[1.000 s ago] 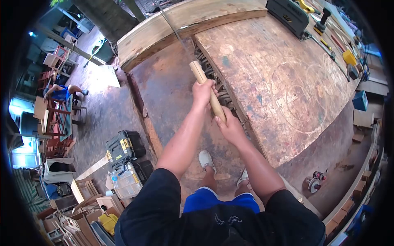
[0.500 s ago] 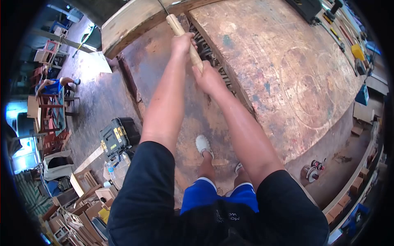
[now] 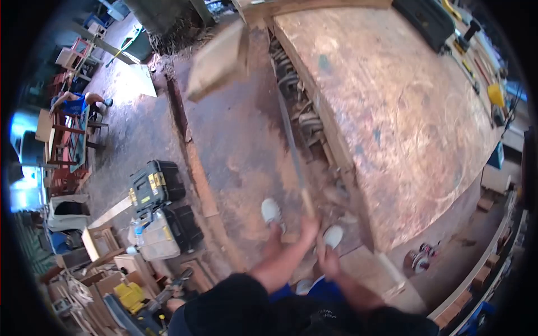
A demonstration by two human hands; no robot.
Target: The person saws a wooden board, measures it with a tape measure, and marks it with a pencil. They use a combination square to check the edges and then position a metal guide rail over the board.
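Note:
Both of my hands are low in front of my body, closed around the wooden handle of a long, thin-bladed handsaw (image 3: 292, 143). My left hand (image 3: 309, 227) grips nearer the blade; my right hand (image 3: 324, 250) is just behind it on the handle. The grey blade points away from me, beside the workbench edge, and is smeared by motion. A blurred, tilted block of wood (image 3: 218, 60) is over the floor, apart from the wooden beam (image 3: 319, 7) at the top of the view.
A wooden workbench (image 3: 414, 123) fills the right side, with several clamps (image 3: 308, 120) along its near side. Black toolboxes (image 3: 157, 185) stand on the floor at left. Wood scraps (image 3: 84, 297) lie lower left. A person (image 3: 73, 105) is in the far left background.
Both hands and the saw have come down and back toward my body. The block at the beam's left end has separated and dropped away, tilting.

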